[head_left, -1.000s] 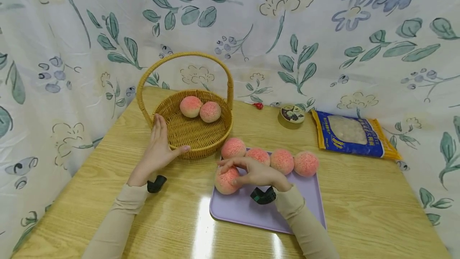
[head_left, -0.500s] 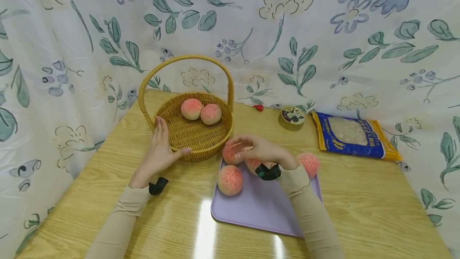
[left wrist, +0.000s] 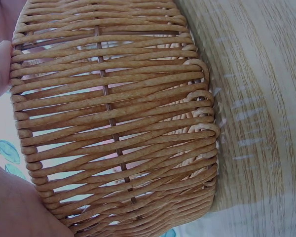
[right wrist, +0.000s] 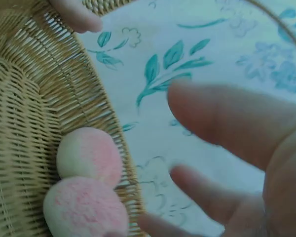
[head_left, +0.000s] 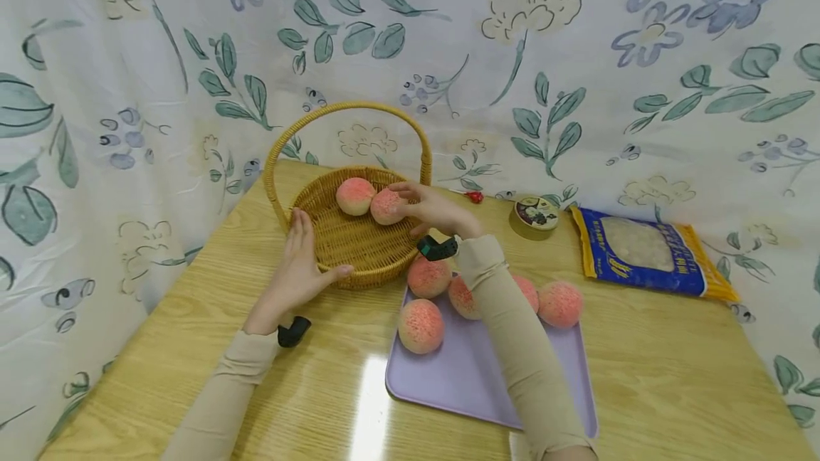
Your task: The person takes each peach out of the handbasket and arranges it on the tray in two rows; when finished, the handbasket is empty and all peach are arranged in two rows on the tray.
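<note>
My left hand (head_left: 296, 277) rests against the left front of a wicker basket (head_left: 359, 244), fingers straight along its side and thumb at the front rim. Close up, the left wrist view shows the woven wall (left wrist: 113, 113) beside that hand. Two round pink-and-cream peaches lie in the basket, one at the back (head_left: 355, 195) and one right of it (head_left: 386, 208). My right hand (head_left: 442, 210) reaches over the basket's right rim, fingers spread and holding nothing. Its fingertips overlap the right peach in the head view; the right wrist view shows both peaches below the spread fingers.
Several more peaches, one at the front left (head_left: 421, 326), sit on a lilac tray (head_left: 461, 375), partly hidden by my right forearm. Behind are a red-wrapped lollipop (head_left: 474, 196), a round tin (head_left: 534, 216) and a blue-yellow packet (head_left: 650, 251). The basket's tall handle (head_left: 349, 107) arches overhead.
My right hand has moved from the front-left peach on the tray, across the back peaches, up to the basket with nothing in it. The left hand stays on the basket; the view shifts slightly.
</note>
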Demonstrator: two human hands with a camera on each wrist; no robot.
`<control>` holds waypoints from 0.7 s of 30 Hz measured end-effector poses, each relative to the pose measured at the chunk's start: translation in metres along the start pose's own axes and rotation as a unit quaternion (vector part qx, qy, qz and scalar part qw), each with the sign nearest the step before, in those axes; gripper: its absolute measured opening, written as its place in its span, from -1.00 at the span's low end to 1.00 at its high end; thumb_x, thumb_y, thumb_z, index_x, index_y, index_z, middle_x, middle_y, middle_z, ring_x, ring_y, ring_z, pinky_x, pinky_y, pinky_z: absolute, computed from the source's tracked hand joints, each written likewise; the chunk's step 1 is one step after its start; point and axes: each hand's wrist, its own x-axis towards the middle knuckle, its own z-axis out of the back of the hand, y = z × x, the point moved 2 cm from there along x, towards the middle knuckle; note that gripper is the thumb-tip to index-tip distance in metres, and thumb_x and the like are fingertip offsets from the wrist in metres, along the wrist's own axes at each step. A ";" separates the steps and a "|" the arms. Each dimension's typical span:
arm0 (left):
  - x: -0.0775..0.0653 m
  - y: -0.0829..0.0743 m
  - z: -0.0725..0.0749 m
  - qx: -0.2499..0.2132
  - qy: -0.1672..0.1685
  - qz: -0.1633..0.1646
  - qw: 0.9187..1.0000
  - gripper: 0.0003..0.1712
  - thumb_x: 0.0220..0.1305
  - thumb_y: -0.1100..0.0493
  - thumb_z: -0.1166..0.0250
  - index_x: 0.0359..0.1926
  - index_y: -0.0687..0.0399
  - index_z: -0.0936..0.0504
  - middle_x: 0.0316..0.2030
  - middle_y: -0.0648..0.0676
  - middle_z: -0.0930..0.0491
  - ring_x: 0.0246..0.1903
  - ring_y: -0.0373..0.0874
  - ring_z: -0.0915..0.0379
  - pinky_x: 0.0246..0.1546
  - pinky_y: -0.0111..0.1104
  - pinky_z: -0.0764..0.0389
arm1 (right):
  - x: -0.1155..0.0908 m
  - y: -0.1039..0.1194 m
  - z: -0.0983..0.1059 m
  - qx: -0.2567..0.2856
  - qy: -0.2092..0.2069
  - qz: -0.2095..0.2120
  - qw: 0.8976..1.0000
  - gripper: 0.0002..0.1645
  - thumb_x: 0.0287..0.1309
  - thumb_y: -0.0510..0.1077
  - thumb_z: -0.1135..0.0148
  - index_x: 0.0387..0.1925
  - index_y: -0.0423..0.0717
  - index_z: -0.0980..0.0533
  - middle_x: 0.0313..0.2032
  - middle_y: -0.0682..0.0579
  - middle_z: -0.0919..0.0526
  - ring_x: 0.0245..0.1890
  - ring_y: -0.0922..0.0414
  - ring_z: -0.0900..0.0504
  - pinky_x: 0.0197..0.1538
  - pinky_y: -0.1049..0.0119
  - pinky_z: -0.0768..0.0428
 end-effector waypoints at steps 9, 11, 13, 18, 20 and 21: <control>0.001 0.000 -0.002 0.002 -0.002 -0.004 1.000 0.48 0.10 -0.45 -0.23 0.43 0.24 0.64 0.46 0.31 0.68 0.49 0.21 0.68 0.49 0.09 0.30 | 0.045 -0.009 -0.003 -0.012 -0.072 -0.037 0.997 -0.24 0.42 0.01 0.01 0.51 -0.05 0.02 0.48 -0.18 -0.04 0.41 -0.15 -0.22 0.25 -0.14 -0.45; 0.002 0.000 -0.003 0.001 -0.003 -0.008 1.000 0.48 0.09 -0.46 -0.23 0.43 0.24 0.64 0.46 0.31 0.68 0.49 0.22 0.67 0.48 0.10 0.29 | 0.053 -0.012 -0.005 -0.027 -0.086 -0.038 0.995 -0.27 0.43 0.00 0.02 0.50 -0.08 -0.02 0.47 -0.16 -0.11 0.38 -0.13 -0.26 0.25 -0.12 -0.44; 0.003 0.000 -0.003 -0.001 -0.006 -0.010 1.000 0.48 0.09 -0.46 -0.23 0.44 0.23 0.63 0.46 0.31 0.68 0.49 0.22 0.66 0.48 0.11 0.28 | 0.061 -0.015 -0.009 -0.046 -0.093 -0.038 0.994 -0.33 0.43 -0.05 0.03 0.47 -0.10 -0.09 0.44 -0.15 -0.18 0.32 -0.11 -0.34 0.20 -0.05 -0.48; 0.003 0.002 -0.003 -0.005 -0.010 -0.008 1.000 0.49 0.09 -0.43 -0.26 0.44 0.26 0.61 0.46 0.31 0.68 0.49 0.22 0.67 0.48 0.11 0.29 | 0.074 -0.025 -0.025 -0.095 -0.068 -0.038 0.992 -0.33 0.33 -0.07 -0.10 0.40 -0.15 -0.20 0.33 -0.20 -0.33 0.23 -0.08 -0.43 0.15 0.10 -0.52; 0.003 0.002 -0.003 -0.006 -0.011 -0.005 1.000 0.49 0.09 -0.41 -0.27 0.45 0.28 0.60 0.46 0.31 0.68 0.49 0.22 0.67 0.48 0.10 0.30 | 0.076 -0.027 -0.031 -0.105 -0.055 -0.037 0.992 -0.26 0.26 -0.04 -0.19 0.39 -0.17 -0.18 0.30 -0.22 -0.34 0.25 -0.08 -0.42 0.22 0.10 -0.50; 0.002 0.003 -0.003 -0.006 -0.011 -0.004 1.000 0.49 0.09 -0.41 -0.28 0.44 0.28 0.60 0.46 0.31 0.68 0.49 0.21 0.68 0.48 0.10 0.31 | 0.076 -0.028 -0.033 -0.110 -0.052 -0.039 0.992 -0.21 0.23 -0.03 -0.23 0.38 -0.18 -0.17 0.28 -0.23 -0.35 0.26 -0.09 -0.42 0.24 0.09 -0.49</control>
